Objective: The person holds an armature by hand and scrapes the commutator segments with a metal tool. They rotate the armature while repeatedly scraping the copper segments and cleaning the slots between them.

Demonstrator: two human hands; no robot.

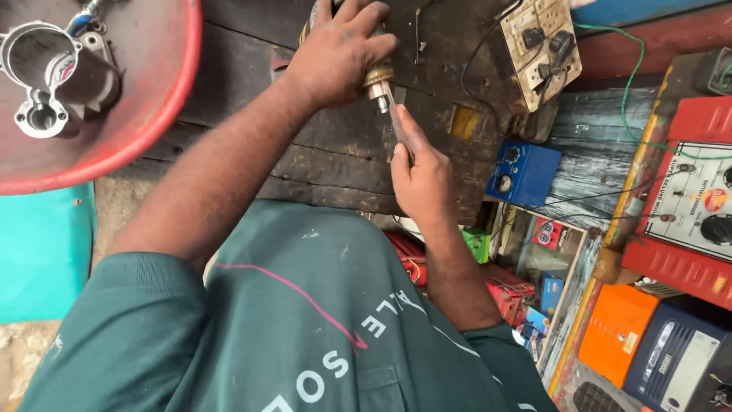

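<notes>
My left hand grips a cylindrical metal part whose brass collar and short shaft stick out below my fingers, over the dark wooden bench. A thin flat metal tool is pinched in my right hand, its tip touching the shaft end. The body of the part is hidden under my left hand. My green shirt fills the bottom of the view.
A red round basin at the top left holds a grey metal housing. A switch and socket board lies at the top right. A blue box, a red meter unit and orange and dark boxes stand on the right.
</notes>
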